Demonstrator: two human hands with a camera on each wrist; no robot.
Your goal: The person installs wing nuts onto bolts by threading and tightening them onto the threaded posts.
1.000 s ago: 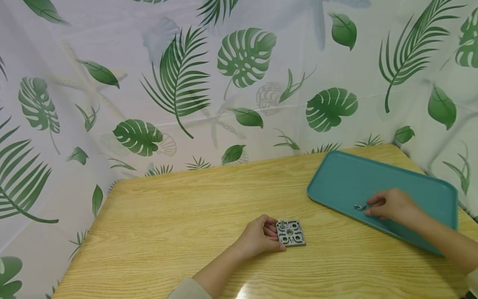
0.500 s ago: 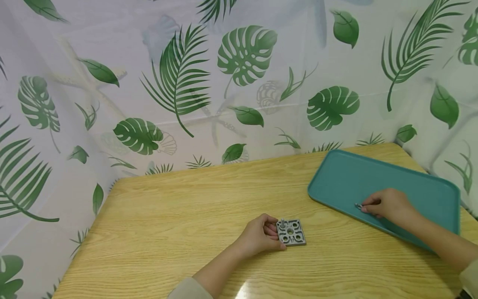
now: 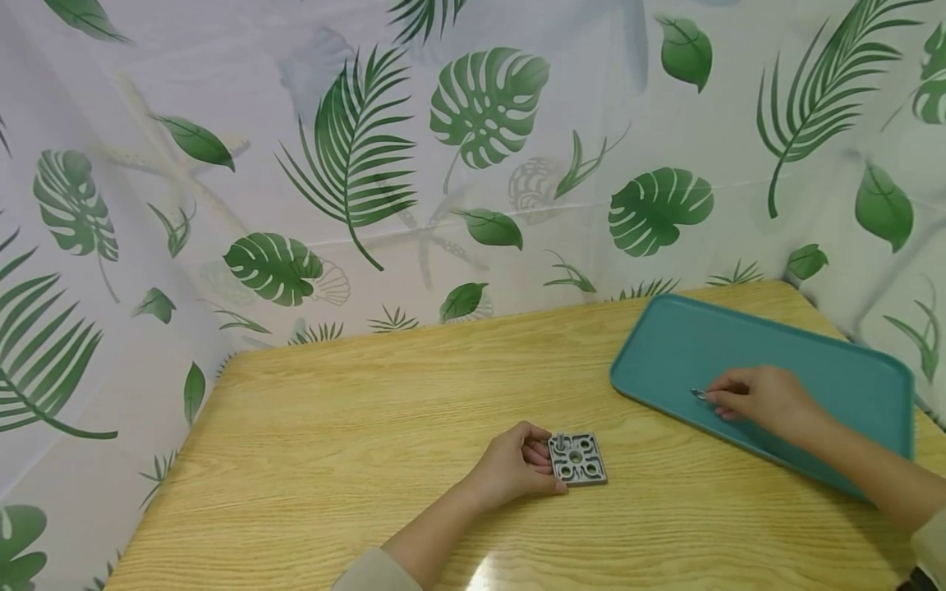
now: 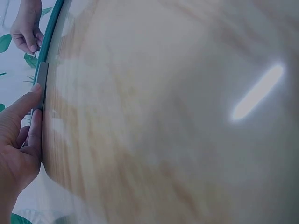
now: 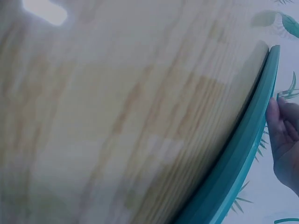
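Observation:
A square grey metal plate (image 3: 577, 474) with several round holes lies on the wooden table. A short metal post (image 3: 560, 441) stands up from its far left corner. My left hand (image 3: 508, 466) grips the plate's left side, thumb along the near edge and fingers at the far edge. Seen edge-on in the left wrist view, the plate (image 4: 43, 74) is thin. Over the teal tray (image 3: 805, 353), my right hand (image 3: 769, 404) pinches a small shiny metal piece (image 3: 698, 394) between thumb and fingertips. The piece is mostly hidden by the fingers, and I cannot tell its exact kind.
The tray sits at an angle on the table's right side, its raised rim (image 5: 233, 172) low beside my right hand. Wood-grain table top (image 3: 355, 427) spreads to the left. Behind it hangs a white leaf-print cloth (image 3: 562, 98).
My right hand has closed its fingertips on the small metal piece at the tray and shifted slightly left and farther away with it. The left hand stays on the plate.

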